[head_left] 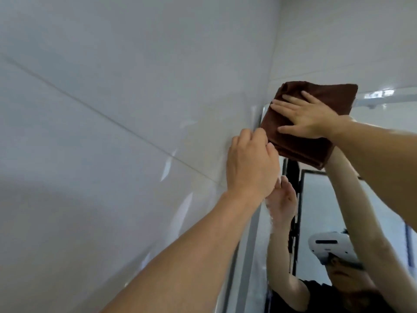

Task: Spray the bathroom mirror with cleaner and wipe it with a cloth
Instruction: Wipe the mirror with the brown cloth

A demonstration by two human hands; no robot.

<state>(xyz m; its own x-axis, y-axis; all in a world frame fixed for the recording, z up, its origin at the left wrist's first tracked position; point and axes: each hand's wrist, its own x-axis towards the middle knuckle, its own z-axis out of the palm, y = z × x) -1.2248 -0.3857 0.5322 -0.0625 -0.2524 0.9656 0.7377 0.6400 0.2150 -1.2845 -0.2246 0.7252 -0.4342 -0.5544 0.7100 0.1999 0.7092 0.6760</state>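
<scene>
The right hand (309, 118) is lying flat with its fingers spread, pressing a folded brown cloth (300, 141) against the top left corner of the bathroom mirror (383, 199). It is not clamped on the cloth; the palm is pinning it to the glass. The left hand (250, 163) is resting at the mirror's left edge, fingers curled loosely against the frame (250, 240), touching the cloth's lower left corner; whether it is pinching anything I cannot tell.

Judging by this, the wiping step is under way and the work is sitting at the upper corner. No spray bottle is showing anywhere, so spraying is probably finished, though that is only a guess. Pale streaks or droplets are clinging to the glass just inside the left edge below the left hand, which suggests that strip is yet to be wiped. Most of the mirror lies out of view, so how much is left cannot be judged fully.

Counting: two hands, one cloth, one mirror, no bottle. The glass is reflecting both raised arms and a white headset (331, 247). Grey wall tiles (112, 109) are filling the left side.
</scene>
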